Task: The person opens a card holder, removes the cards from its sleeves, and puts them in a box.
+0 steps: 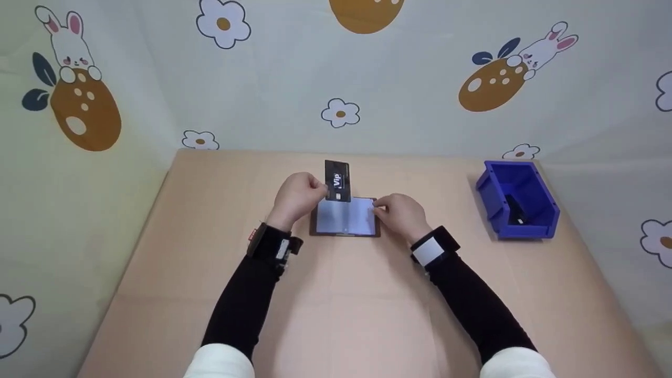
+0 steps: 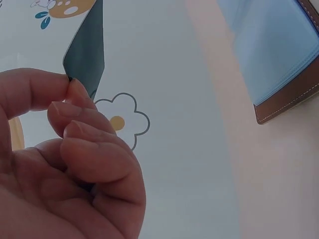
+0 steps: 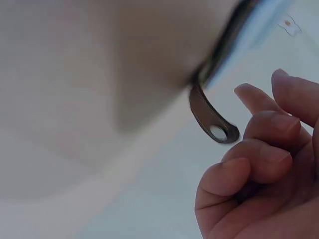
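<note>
Upright between thumb and index finger, a black card (image 1: 337,181) with "Vip" lettering is pinched by my left hand (image 1: 298,198). The left wrist view shows the card's dark side (image 2: 87,52) almost edge-on. Beneath and right of it lies an opened brown card holder (image 1: 345,216) with pale bluish sleeves; its stitched brown border (image 2: 289,102) shows in the left wrist view. My right hand (image 1: 403,214) is at the holder's right edge, thumb and index finger apart, other fingers curled. Beside those fingers a brown strap (image 3: 207,112) with a snap sticks out from the holder.
A blue plastic bin (image 1: 525,231) stands on the right of the table with a dark item (image 1: 515,210) inside. The tan tabletop (image 1: 336,310) meets a patterned cloth backdrop (image 1: 283,79) at the back and sides.
</note>
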A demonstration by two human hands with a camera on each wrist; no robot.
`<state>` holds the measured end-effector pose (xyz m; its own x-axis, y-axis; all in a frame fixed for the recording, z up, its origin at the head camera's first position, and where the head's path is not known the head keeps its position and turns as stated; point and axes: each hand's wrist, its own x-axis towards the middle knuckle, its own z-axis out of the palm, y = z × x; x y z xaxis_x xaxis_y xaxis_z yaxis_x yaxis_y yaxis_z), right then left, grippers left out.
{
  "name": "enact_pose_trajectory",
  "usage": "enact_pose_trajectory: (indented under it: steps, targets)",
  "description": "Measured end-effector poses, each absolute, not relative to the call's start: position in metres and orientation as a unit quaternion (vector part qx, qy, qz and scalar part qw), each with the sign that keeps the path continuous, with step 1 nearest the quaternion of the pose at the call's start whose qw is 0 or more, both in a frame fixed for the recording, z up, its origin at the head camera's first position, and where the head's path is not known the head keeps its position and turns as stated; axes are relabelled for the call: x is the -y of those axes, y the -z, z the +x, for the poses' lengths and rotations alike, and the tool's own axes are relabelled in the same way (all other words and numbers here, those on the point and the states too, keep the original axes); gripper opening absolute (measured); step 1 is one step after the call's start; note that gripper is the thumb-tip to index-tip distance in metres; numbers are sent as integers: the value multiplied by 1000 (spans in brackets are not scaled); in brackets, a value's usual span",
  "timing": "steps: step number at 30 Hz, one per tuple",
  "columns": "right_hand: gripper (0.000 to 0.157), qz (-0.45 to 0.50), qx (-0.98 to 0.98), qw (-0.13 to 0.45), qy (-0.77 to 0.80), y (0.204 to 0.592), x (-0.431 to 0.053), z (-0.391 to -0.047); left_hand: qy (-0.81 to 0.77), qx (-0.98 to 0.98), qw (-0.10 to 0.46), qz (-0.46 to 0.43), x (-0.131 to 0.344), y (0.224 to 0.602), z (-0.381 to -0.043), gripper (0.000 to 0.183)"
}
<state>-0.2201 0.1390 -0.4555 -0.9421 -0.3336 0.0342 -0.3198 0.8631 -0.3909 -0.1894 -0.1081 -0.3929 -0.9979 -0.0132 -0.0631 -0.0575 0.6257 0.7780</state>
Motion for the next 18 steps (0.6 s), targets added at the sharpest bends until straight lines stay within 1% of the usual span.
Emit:
enact_pose_trajectory:
  steps: [4, 9, 18]
  targets:
    - [19, -152, -958, -5, 243, 434, -138, -221, -438, -899, 23, -19, 107, 393, -189, 20]
    - [19, -157, -948, -42, 272, 415, -133, -217, -437, -899, 25, -5, 100, 392, -186, 14]
    - [23, -156, -941, -41, 298, 411, -123, -214, -438, -898, 28, 17, 89, 389, -181, 13]
